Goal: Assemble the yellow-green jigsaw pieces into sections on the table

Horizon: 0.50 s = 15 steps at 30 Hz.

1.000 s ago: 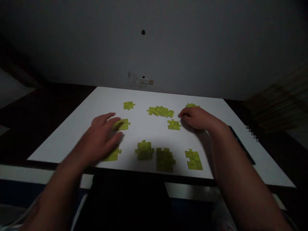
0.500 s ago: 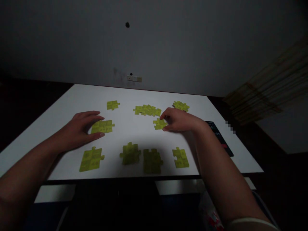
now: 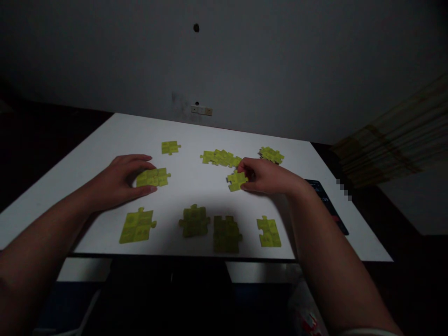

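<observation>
Your left forearm [image 3: 45, 217] and right forearm [image 3: 336, 266] are bare; well behind your right hand [image 3: 266, 176], a thin white band [image 3: 371, 332] (mostly cut off) crosses the arm.

Thin yellow-green jigsaw pieces [image 3: 138, 226], apparently printed card with a faint sheen, lie on a smooth, matt white tabletop [image 3: 182, 191]. At the far side, a matt painted wall [image 3: 280, 60] carries a small pale plastic switch plate [image 3: 201, 109]. Near the right edge, a glossy black slab [image 3: 324, 200] shows; blurred cane-like slats [image 3: 388, 140] stand beyond.

Table gap [image 3: 196, 192] between puzzle pieces [image 3: 194, 220]
</observation>
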Each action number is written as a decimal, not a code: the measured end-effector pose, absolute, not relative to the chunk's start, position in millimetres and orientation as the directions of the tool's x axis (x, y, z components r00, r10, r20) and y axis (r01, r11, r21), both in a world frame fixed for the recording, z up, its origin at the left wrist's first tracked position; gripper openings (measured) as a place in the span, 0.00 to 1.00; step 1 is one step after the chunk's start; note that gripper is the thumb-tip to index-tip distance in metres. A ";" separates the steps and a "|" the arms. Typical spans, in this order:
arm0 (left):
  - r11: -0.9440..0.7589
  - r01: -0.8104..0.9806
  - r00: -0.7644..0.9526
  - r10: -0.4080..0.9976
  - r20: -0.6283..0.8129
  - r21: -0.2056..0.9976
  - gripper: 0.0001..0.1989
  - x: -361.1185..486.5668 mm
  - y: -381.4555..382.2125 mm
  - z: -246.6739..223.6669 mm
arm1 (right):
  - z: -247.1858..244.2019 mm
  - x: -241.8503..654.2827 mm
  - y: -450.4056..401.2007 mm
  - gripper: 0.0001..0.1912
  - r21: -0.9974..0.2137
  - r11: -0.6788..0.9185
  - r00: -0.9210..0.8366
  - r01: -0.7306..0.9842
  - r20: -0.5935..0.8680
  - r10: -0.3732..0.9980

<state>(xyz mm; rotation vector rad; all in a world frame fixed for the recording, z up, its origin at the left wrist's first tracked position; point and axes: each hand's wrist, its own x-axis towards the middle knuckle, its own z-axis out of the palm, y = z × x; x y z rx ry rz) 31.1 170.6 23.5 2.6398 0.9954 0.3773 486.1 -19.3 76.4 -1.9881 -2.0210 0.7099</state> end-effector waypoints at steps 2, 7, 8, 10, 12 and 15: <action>-0.713 0.601 0.723 0.678 0.135 0.362 0.38 32.3 168.6 25.7 | 75.2 486.8 -19.5 0.22 -0.488 -0.022 -0.069 0.872 -0.169 0.983; -0.710 0.599 0.720 0.680 0.139 0.369 0.38 33.7 168.5 25.1 | 75.4 487.1 -19.5 0.21 -0.487 -0.019 -0.068 0.873 -0.161 0.985; -0.709 0.600 0.719 0.681 0.139 0.372 0.39 33.8 168.6 24.8 | 75.7 486.9 -19.4 0.20 -0.486 -0.018 -0.068 0.874 -0.157 0.985; -0.709 0.597 0.719 0.680 0.140 0.375 0.39 33.9 168.6 24.6 | 76.3 486.3 -19.0 0.18 -0.491 -0.010 -0.070 0.871 -0.145 0.987; -0.710 0.595 0.724 0.677 0.134 0.376 0.40 33.6 168.4 25.0 | 76.9 485.6 -18.6 0.16 -0.503 0.001 -0.078 0.864 -0.132 0.988; -0.709 0.602 0.725 0.678 0.120 0.369 0.39 33.0 168.2 26.1 | 78.1 484.0 -18.2 0.13 -0.516 0.004 -0.082 0.856 -0.129 0.988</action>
